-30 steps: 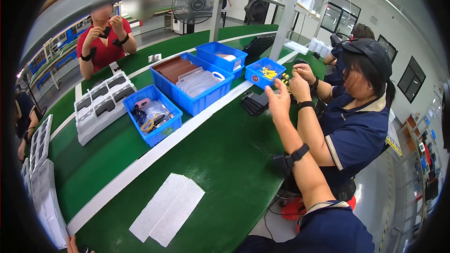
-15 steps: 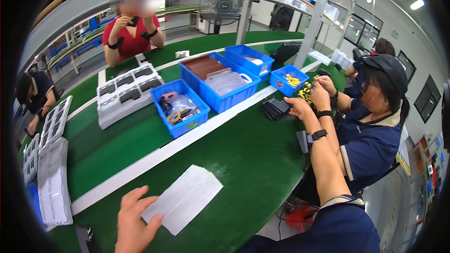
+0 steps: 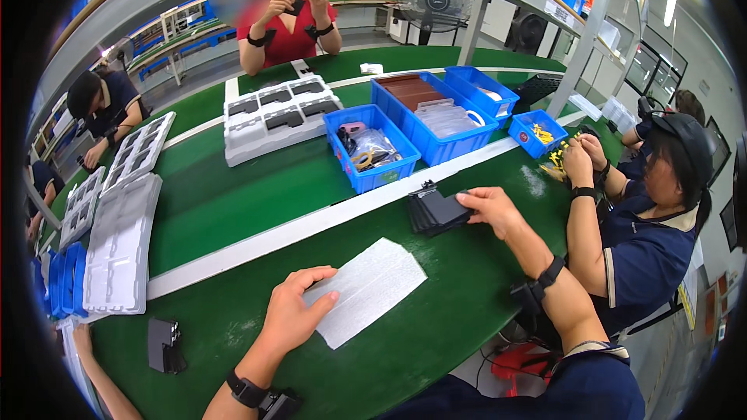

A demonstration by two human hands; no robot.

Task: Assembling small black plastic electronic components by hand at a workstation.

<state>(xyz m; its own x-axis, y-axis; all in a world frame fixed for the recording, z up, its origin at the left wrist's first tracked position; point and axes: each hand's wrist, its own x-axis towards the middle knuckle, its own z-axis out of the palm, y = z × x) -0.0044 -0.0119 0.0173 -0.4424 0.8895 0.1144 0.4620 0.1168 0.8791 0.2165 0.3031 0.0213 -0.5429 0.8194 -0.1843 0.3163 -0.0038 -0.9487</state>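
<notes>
A white rectangular sheet (image 3: 372, 294) with a lengthwise crease lies flat on the green work surface. My left hand (image 3: 294, 313) is at its left edge, thumb and fingers spread apart with nothing held between them. Farther right, my right hand (image 3: 490, 210) pinches the edge of a thin black plate (image 3: 450, 208). That plate is on a fanned stack of similar black plates (image 3: 422, 220), beside the white strip. How many plates the fingers hold cannot be seen.
Blue bins (image 3: 370, 177) stand beyond the white strip (image 3: 257, 247). Grey-white trays (image 3: 264, 137) lie behind and left. A small black stack (image 3: 163, 346) sits near a co-worker's forearm (image 3: 107, 377). At right, a co-worker (image 3: 646, 210) handles yellow pieces.
The view has turned left, so the scene sits farther right. A small black stack and a co-worker's forearm now show at lower left. My right hand stays at the black plates, my left beside the sheet.
</notes>
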